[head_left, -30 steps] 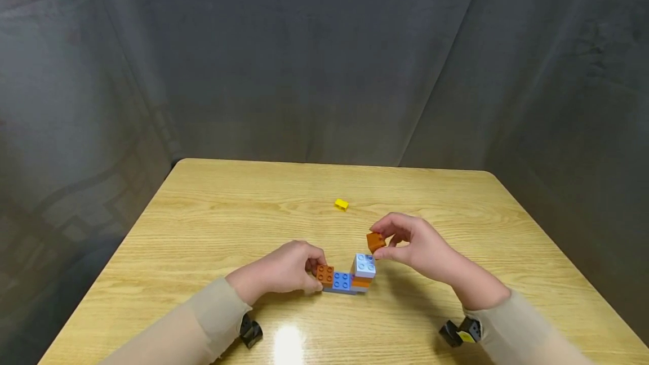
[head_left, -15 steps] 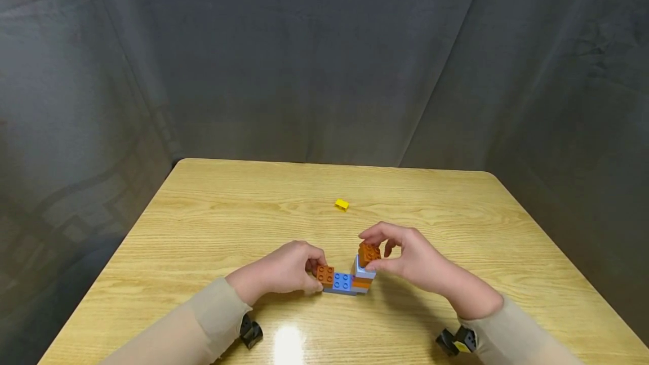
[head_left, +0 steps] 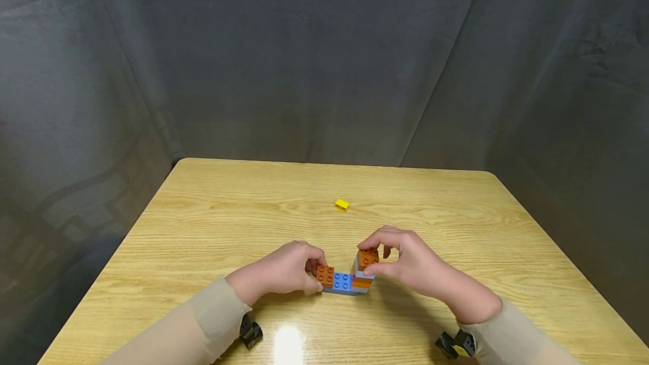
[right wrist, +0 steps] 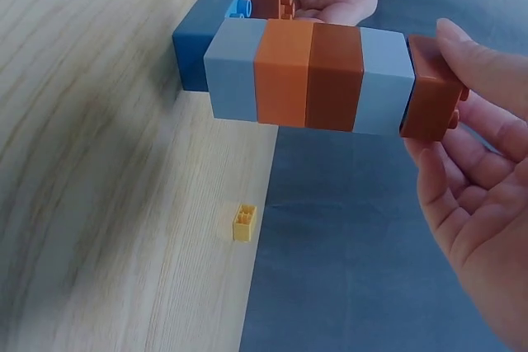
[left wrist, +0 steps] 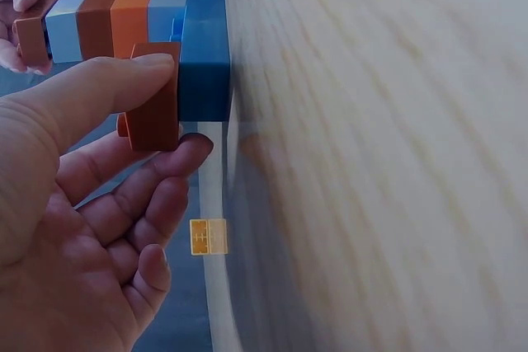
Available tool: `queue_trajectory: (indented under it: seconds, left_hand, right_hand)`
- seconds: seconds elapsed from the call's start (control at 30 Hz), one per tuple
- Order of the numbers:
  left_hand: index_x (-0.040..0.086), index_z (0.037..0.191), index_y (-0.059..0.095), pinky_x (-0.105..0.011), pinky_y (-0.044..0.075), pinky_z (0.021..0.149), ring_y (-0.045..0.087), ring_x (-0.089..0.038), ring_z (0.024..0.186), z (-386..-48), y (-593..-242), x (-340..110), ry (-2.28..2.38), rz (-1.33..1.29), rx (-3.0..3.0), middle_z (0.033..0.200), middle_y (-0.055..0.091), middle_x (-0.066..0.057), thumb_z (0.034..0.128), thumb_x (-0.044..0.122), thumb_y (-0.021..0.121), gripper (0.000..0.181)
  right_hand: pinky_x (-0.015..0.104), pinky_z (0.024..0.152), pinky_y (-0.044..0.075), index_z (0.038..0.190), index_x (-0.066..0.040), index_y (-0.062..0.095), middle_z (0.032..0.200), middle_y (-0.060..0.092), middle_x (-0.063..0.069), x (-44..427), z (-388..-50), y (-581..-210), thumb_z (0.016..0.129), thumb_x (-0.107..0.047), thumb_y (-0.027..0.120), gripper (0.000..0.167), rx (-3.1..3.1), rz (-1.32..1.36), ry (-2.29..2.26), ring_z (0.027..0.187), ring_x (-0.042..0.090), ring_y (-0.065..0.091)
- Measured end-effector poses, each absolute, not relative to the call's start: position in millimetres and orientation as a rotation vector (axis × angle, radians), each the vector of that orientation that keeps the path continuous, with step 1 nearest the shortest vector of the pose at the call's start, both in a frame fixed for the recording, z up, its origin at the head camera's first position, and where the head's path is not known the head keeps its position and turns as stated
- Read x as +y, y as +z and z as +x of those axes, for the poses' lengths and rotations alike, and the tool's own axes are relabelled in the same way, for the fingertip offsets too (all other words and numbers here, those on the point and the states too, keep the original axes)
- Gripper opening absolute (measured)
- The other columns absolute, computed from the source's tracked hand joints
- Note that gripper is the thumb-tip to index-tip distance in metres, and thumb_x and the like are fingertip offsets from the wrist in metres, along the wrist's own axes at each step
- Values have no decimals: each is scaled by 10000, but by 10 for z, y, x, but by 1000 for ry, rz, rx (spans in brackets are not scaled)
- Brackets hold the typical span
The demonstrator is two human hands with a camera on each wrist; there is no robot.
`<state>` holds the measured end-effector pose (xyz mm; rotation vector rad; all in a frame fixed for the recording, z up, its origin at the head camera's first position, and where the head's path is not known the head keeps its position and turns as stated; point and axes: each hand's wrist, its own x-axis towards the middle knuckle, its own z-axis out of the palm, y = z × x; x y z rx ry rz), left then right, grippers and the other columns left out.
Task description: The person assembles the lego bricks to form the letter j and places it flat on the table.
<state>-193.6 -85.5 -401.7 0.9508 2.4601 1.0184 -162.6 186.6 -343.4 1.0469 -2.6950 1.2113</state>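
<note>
A blue base brick (head_left: 342,281) lies on the table with a brown brick (head_left: 325,275) on its left end. My left hand (head_left: 285,269) pinches that brown brick between thumb and fingers. On the right end stands a tower: a light blue brick (right wrist: 234,72), an orange brick (right wrist: 282,73), a brown brick (right wrist: 334,78) and another light blue brick (right wrist: 385,82). My right hand (head_left: 408,261) grips a second brown brick (right wrist: 432,88) by its sides at the tower's top. A thin dark line shows between this brick and the light blue one below.
Farther back on the wooden table (head_left: 243,196) lies a small yellow brick (head_left: 342,204), apart from the build. Grey curtains (head_left: 304,72) hang behind and beside the table. A black device (head_left: 250,332) sits at the left wrist, and a similar device (head_left: 456,345) at the right.
My right hand has moved left and slightly down, bringing the brown brick from beside the tower onto its top and levelling it. The left hand stays in place on its brown brick.
</note>
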Motion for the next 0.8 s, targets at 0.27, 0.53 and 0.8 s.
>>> queue_trajectory:
  seconds: [0.27, 0.53, 0.8]
  left_hand:
    - [173, 938, 685, -286, 470, 737, 566, -109, 806, -1934, -4014, -854, 1013, 957, 2465, 842, 591, 109, 762, 169, 845, 238]
    - [173, 934, 685, -284, 469, 739, 563, -110, 803, -1934, -4015, -849, 1009, 963, 2471, 836, 587, 109, 758, 171, 847, 240]
    - [176, 932, 686, -285, 470, 735, 567, -113, 803, -1935, -4014, -849, 1016, 966, 2465, 839, 591, 107, 757, 171, 847, 238]
  right_hand:
    - [337, 685, 482, 1042, -175, 723, 1002, 679, -105, 1857, -1625, -3448, 769, -162, 846, 300, -2668, 1069, 1194, 805, 122, 565]
    - [335, 688, 485, 1025, -152, 723, 1002, 678, -96, 1856, -1626, -3454, 765, -162, 844, 287, -2659, 1068, 1216, 806, 126, 572]
    - [326, 685, 487, 1015, -135, 724, 998, 682, -93, 1852, -1622, -3449, 759, -136, 845, 283, -2673, 1068, 1205, 805, 122, 569]
